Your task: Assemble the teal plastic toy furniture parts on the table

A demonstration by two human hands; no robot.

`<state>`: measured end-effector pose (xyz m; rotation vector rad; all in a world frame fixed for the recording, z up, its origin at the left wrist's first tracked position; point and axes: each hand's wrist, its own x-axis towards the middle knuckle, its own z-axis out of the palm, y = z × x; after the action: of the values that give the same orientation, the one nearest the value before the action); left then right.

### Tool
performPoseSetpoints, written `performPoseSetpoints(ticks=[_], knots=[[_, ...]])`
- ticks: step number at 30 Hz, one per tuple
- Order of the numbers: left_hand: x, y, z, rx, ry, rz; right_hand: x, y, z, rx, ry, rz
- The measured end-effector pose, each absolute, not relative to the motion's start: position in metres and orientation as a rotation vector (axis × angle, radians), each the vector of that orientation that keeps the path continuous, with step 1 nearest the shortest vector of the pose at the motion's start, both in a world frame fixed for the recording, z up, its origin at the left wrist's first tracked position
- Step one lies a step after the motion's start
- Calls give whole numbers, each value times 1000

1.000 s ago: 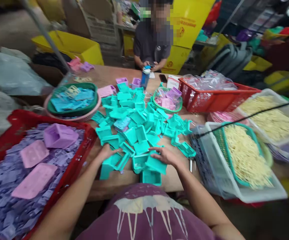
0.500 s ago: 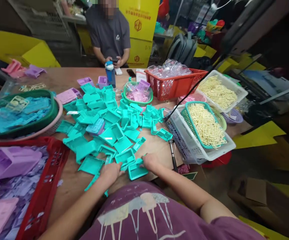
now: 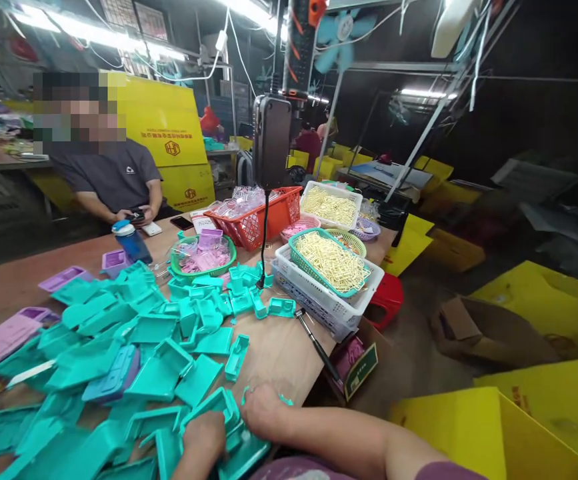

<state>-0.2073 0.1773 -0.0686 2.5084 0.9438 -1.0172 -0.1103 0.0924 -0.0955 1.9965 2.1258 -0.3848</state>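
Many teal plastic pieces [image 3: 156,367], box-shaped and open-sided, lie in a loose heap on the wooden table [image 3: 283,353]. My left hand [image 3: 203,433] is closed at the edge of one teal piece [image 3: 221,403] near the table's front; its fingertips are partly hidden. Close beside it, my right hand [image 3: 263,410] is curled into a fist around a small teal plastic piece [image 3: 286,400], and bits of it show on both sides of the fist. Another teal piece [image 3: 246,457] lies just below the two hands.
A black-handled hammer [image 3: 321,347] lies at the table's right edge. Behind it, a white crate [image 3: 329,310] carries a teal basket [image 3: 296,250] of pale yellow parts. A phone [image 3: 272,140] hangs on a mount above the table. A person [image 3: 119,173] sits across, beside a blue bottle [image 3: 133,243].
The view has swung up and to the right, so the table sits lower left. My hands have come closer together, and my right hand has closed into a fist over a small teal piece.
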Motion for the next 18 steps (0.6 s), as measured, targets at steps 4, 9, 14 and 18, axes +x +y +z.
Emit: performPoseSetpoints(ticks=[4,9,14,18], knots=[[-210,174,-75,2567,931,-998,-115,86,-103,1911,2109,-495],[-203,165,-81,2630,871,-1005,-111,92,-98,1947,2090,-508],[-205,164,-81,2666,807,-1052,-100,96,-96,1926,2140,-599],[-222,177,-82,2624,774,-1066,-88,84,-103,2075,2066,-625]])
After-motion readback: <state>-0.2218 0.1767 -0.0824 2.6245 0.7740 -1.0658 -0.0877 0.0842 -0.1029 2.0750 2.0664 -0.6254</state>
